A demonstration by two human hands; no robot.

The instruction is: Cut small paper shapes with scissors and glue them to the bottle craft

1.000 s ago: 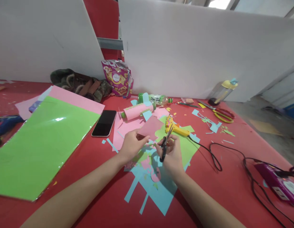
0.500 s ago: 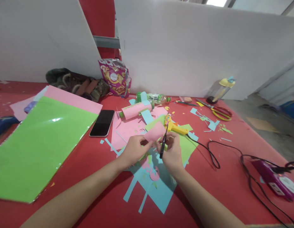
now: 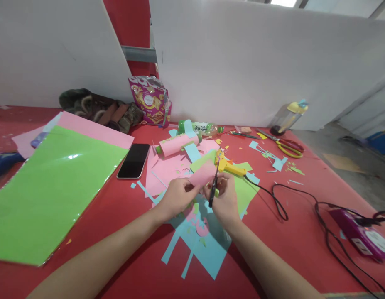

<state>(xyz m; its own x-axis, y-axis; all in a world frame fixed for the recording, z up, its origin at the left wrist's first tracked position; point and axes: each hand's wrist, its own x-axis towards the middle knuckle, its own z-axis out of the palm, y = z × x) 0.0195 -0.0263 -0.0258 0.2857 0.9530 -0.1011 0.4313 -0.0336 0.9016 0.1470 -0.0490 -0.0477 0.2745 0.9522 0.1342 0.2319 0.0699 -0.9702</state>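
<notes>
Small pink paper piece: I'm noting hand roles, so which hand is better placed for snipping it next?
Probably the right hand: it holds the black-handled metal scissors beside the small pink paper piece, while the left hand grips that piece from the left.

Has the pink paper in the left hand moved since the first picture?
Yes. Judged against the yellow glue gun, the held pink paper has shifted right, towards it.

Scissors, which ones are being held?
The black-handled scissors, in the right hand. The scissors with red and yellow handles lie on the table, untouched.
</notes>
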